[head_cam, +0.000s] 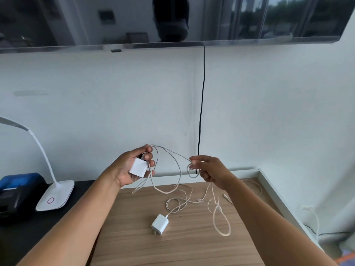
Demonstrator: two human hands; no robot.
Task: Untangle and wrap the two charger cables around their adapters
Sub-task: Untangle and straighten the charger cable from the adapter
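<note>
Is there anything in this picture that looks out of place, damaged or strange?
Nothing looks damaged or spilled. Only the cables are untidy: they hang in tangled loops between the left hand, which holds one adapter, and the right hand, which pinches them, and cross on the table near the second adapter.

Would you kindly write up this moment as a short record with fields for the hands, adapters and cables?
left hand: holds the white adapter raised above the table
right hand: pinches the cables at a small loop
second adapter: lies on the table, cable attached
cable state: loose and crossing, none wrapped yet
nearby: lamp at the left
</note>
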